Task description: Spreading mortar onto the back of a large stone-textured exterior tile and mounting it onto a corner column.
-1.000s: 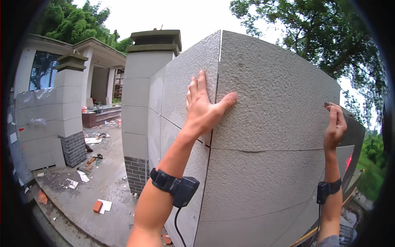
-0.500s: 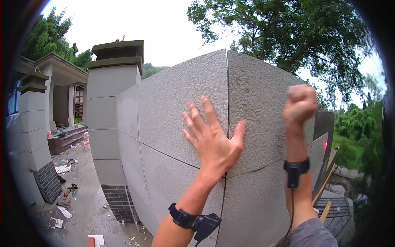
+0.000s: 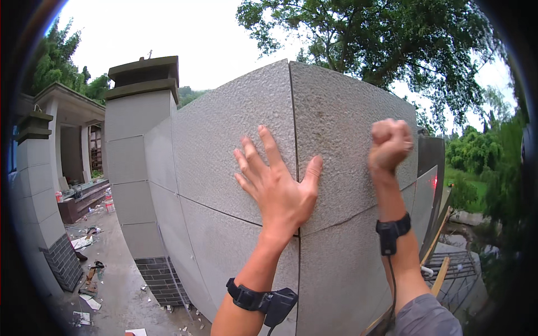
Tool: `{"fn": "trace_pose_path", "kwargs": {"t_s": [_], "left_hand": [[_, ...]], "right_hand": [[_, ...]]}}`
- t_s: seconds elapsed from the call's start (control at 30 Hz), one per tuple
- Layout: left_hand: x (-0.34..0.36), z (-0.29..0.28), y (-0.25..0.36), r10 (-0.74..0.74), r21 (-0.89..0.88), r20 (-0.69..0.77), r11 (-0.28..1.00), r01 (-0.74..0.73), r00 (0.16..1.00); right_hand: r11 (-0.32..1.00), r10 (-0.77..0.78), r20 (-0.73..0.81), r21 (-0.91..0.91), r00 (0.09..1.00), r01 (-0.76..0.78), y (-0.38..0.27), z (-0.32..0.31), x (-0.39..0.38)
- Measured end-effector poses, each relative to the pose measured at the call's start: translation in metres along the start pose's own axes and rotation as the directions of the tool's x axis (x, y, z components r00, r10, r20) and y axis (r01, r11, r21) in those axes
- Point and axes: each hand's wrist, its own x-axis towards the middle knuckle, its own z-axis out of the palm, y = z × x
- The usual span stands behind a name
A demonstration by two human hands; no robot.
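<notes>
My left hand point(image 3: 284, 193) lies with fingers spread against a rough grey stone slab point(image 3: 224, 129) just left of the wall's corner. Its thumb reaches across the vertical corner joint toward the neighbouring slab point(image 3: 336, 123). My right hand point(image 3: 391, 144) is a raised fist in front of that right-hand slab, slightly smeared, with nothing seen in it. Whether the fist touches the stone I cannot tell. Below run the lower slabs point(image 3: 342, 274), parted from the upper ones by a thin dark joint. Each forearm wears a black strap with a small cabled box.
A capped grey pillar point(image 3: 131, 168) with a dark brick base adjoins the wall at left. Scraps and debris point(image 3: 89, 302) litter the paved ground. Wooden bars point(image 3: 441, 277) and a metal grid point(image 3: 457, 280) lie low at right. A red light spot point(image 3: 435, 181) shows on a farther panel.
The whole scene has shifted a little left in the picture. My left hand stays on the same slab; my right fist is still raised, slightly lower against the slab's top edge.
</notes>
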Motion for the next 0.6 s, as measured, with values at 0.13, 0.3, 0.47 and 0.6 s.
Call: {"fn": "trace_pose_path", "kwargs": {"t_s": [0.13, 0.3, 0.47, 0.6], "left_hand": [[0.001, 0.002, -0.011, 0.011, -0.047, -0.043, 0.999, -0.013, 0.999], [-0.027, -0.002, -0.015, 0.027, -0.012, 0.026, 1.0, -0.026, 0.999], [-0.042, -0.01, -0.029, 0.103, -0.035, 0.125, 0.994, -0.099, 0.987], [-0.044, -0.017, -0.034, 0.104, -0.052, 0.113, 0.994, -0.098, 0.988]], "right_hand": [[0.996, 0.081, -0.081, -0.03, 0.993, -0.084, 0.028, -0.003, -0.019], [0.987, 0.084, -0.084, -0.128, 0.993, -0.094, 0.021, -0.013, -0.022], [0.996, -0.006, 0.032, -0.085, 0.999, 0.009, -0.029, -0.054, -0.018], [0.992, -0.124, 0.14, 0.025, 0.982, 0.122, -0.105, -0.053, 0.009]]}}
